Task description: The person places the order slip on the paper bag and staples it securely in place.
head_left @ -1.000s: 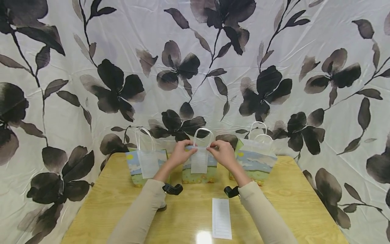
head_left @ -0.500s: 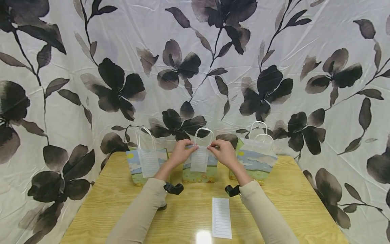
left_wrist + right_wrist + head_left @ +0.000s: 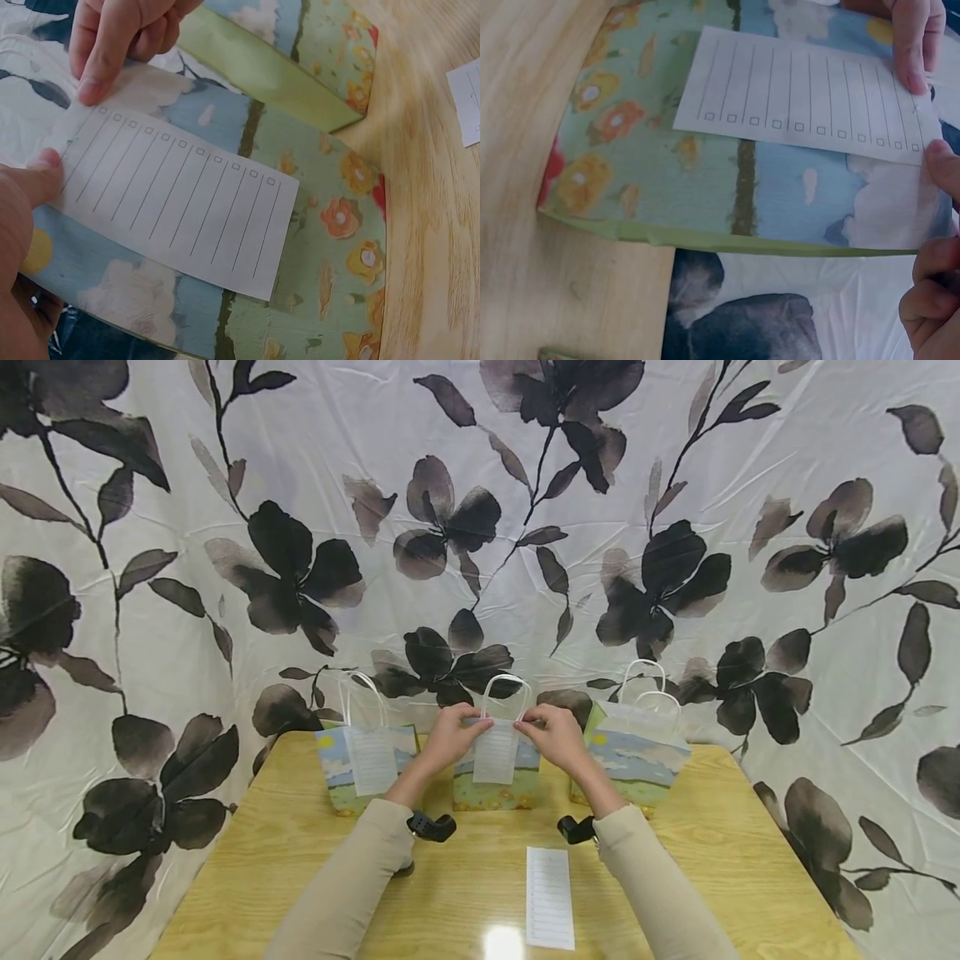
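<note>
A paper gift bag [image 3: 465,792] painted with sky and flowers stands mid-table, its white handles [image 3: 506,678] upright. A lined checklist slip [image 3: 495,756] with small square boxes lies against its front, top end at the bag's rim. My left hand [image 3: 452,735] pinches the slip's upper left corner and the rim, thumb in front and fingers behind. At the opposite upper corner my right hand [image 3: 557,737] pinches in the same way. Both wrist views show the slip [image 3: 180,195] flat on the bag [image 3: 780,195], a thumb pressing at each top corner.
Two similar bags flank the middle one: the left bag [image 3: 337,777] bears a lined slip [image 3: 372,762], the right bag [image 3: 637,760] has none on its front. Another lined slip [image 3: 549,897] lies on the wooden table [image 3: 465,893] near the front. A floral cloth [image 3: 450,443] hangs behind.
The hands, bags and slip keep nearly the same places; the whole head view has shifted slightly. Both hands still pinch the slip at the rim.
</note>
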Demonstrator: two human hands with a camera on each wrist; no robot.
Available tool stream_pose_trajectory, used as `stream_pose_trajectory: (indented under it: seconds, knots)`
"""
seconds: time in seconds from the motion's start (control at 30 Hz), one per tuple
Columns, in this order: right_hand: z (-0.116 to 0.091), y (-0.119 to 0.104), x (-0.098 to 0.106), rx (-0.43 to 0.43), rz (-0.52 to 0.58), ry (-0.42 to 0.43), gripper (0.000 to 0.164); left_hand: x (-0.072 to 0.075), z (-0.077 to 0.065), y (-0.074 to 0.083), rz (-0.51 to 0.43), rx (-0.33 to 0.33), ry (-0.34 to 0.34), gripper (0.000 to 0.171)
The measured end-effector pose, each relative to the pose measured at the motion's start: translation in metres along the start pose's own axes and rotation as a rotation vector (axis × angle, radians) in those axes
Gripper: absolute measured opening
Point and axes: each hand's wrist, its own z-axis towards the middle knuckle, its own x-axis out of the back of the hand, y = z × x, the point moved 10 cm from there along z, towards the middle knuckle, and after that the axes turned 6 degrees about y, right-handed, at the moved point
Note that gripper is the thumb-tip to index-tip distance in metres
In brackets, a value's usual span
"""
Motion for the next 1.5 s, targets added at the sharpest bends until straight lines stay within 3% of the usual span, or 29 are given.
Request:
stream_pose_trajectory:
  seconds: [0.17,0.4,0.5,0.6,0.67,0.73,0.83,0.9,1.13,1.3,1.5]
  knots:
    - [-0.003,0.002,-0.003,-0.017,0.019,-0.022,0.011,-0.001,-0.004,-0.002,-0.006,0.022,-0.015,0.014]
    - [-0.001,0.002,-0.005,-0.002,0.069,-0.036,0.012,0.002,-0.005,-0.002,-0.008,0.000,0.026,0.020]
    - [-0.001,0.003,-0.007,-0.006,0.081,-0.038,0.011,0.009,-0.011,0.002,0.036,-0.022,0.089,0.031]
    - [-0.001,0.002,-0.008,-0.007,0.095,-0.038,0.012,0.023,-0.023,0.014,0.090,-0.084,0.200,0.040]
    - [-0.001,0.000,-0.009,-0.004,0.110,-0.038,0.012,0.034,-0.035,0.025,0.105,-0.134,0.259,0.038]
    - [-0.001,-0.001,-0.011,-0.011,0.118,-0.045,0.013,0.042,-0.050,0.036,0.091,-0.185,0.271,0.032]
    - [-0.004,0.000,-0.013,-0.026,0.127,-0.060,0.013,0.045,-0.075,0.042,0.050,-0.218,0.188,0.020]
    - [-0.006,0.001,-0.013,-0.031,0.130,-0.064,0.012,0.044,-0.090,0.038,0.035,-0.198,0.111,0.014]
    - [-0.004,0.002,-0.006,-0.030,0.152,-0.041,0.011,0.045,-0.127,-0.005,0.026,-0.033,-0.055,0.013]
    - [-0.001,0.003,-0.007,-0.031,0.141,-0.051,0.012,0.054,-0.145,-0.034,0.034,0.042,-0.114,0.012]
    - [0.000,0.006,-0.005,-0.053,0.136,-0.036,0.011,0.063,-0.161,-0.054,0.060,0.079,-0.135,0.012]
